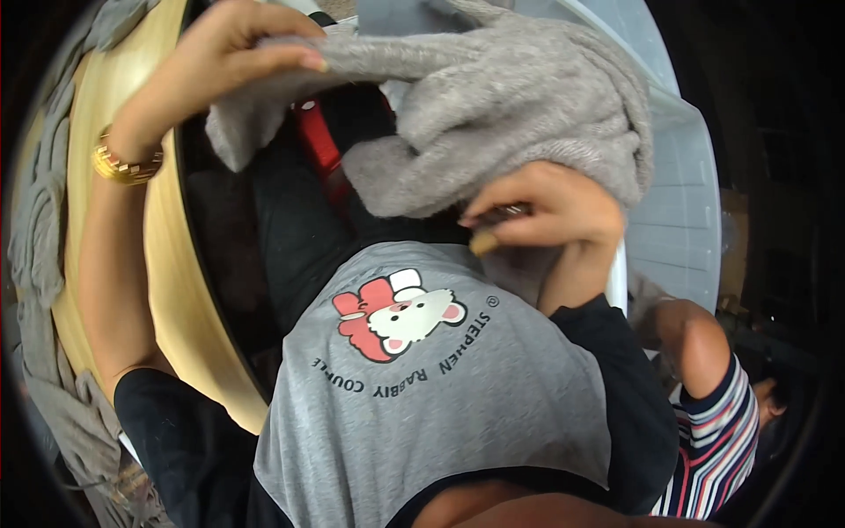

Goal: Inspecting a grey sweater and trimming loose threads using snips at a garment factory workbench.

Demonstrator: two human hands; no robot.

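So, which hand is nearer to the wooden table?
Left. The left hand is beside the table, pinching the grey cloth; the right hand is farther off, near the plastic box.

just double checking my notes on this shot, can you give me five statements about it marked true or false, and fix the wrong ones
1. The left hand grips the soft grey knitted fabric. True.
2. The gold-coloured metal bracelet is at the wrist of the right hand. False: it is at the left wrist.
3. The translucent pale-blue plastic bin is on the person's right. True.
4. The grey shirt front is plain. False: it carries printed lettering and a red-and-white cartoon animal.
5. A multicoloured striped sleeve of another person shows at lower right. True.
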